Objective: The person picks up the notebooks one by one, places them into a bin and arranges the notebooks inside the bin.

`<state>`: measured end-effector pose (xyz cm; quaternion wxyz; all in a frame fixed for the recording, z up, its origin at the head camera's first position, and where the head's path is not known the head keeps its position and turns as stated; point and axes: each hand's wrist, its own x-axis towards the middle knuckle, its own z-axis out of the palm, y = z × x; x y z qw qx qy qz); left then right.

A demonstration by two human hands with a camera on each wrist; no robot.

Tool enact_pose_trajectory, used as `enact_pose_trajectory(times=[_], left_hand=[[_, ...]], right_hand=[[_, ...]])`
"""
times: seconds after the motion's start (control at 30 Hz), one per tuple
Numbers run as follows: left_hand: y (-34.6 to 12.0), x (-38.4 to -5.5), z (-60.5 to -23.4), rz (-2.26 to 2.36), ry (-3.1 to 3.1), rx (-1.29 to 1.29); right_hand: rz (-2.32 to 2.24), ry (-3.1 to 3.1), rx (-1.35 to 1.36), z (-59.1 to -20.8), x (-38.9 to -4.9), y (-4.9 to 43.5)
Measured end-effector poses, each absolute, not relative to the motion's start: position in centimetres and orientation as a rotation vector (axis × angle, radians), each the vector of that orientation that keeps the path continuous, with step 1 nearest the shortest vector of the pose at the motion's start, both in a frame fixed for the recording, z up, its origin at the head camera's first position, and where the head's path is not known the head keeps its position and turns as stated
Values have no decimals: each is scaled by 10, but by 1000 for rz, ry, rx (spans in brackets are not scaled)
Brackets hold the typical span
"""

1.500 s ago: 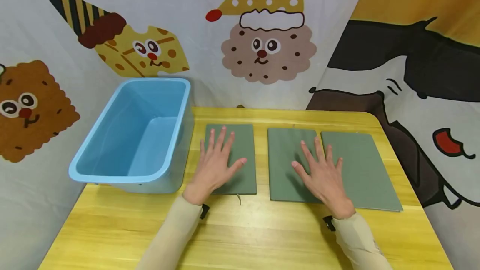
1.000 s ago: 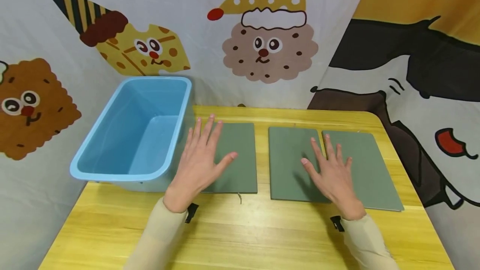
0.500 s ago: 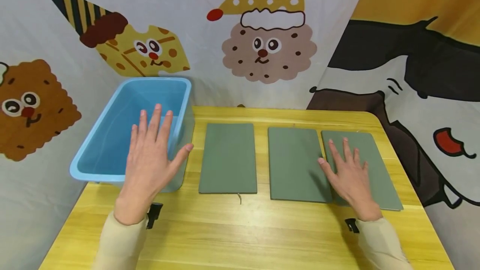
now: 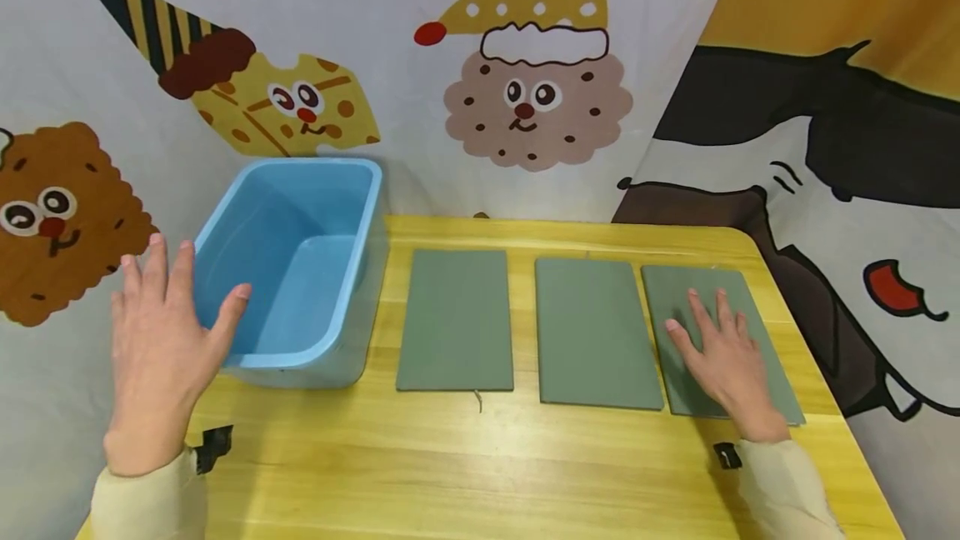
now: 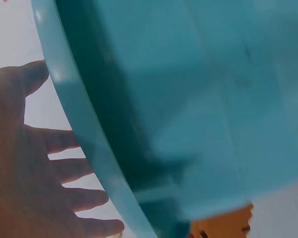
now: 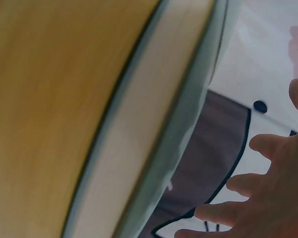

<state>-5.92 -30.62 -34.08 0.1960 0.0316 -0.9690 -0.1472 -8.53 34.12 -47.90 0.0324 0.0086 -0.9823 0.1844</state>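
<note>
My left hand (image 4: 161,357) is held flat with fingers spread, overlapping the left rim of a light blue plastic tub (image 4: 307,354) in the head view. The left wrist view has the spread fingers right beside the tub's rim (image 5: 84,109). Three books with plain green covers lie in a row on the table: a left one (image 4: 457,319), a middle one (image 4: 596,332) and a right one (image 4: 686,294). Fingers spread, my right hand (image 4: 727,361) is over the right book, holding nothing. In the right wrist view a book's pale page edge (image 6: 134,139) shows between green covers.
The yellow wooden table (image 4: 450,473) carries the tub at its back left. A cartoon-printed cloth (image 4: 420,107) hangs right behind the table. A thin cord (image 4: 478,401) sticks out below the left book.
My left hand has swept left from over the left book, across the tub, to the tub's left side. My right hand has shifted right from the middle book to the right one.
</note>
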Motion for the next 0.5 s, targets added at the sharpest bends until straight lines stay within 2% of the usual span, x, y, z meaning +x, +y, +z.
enact_pose_trajectory(times=[0.3,0.5], left_hand=[[-339,-58,-349,-466,-2804,229],[-346,-65,-358,-422,-2875,241]], right_hand=[[553,-3124,-105,-484,-84,380],[560,-3199,-294,-486,-78,407]])
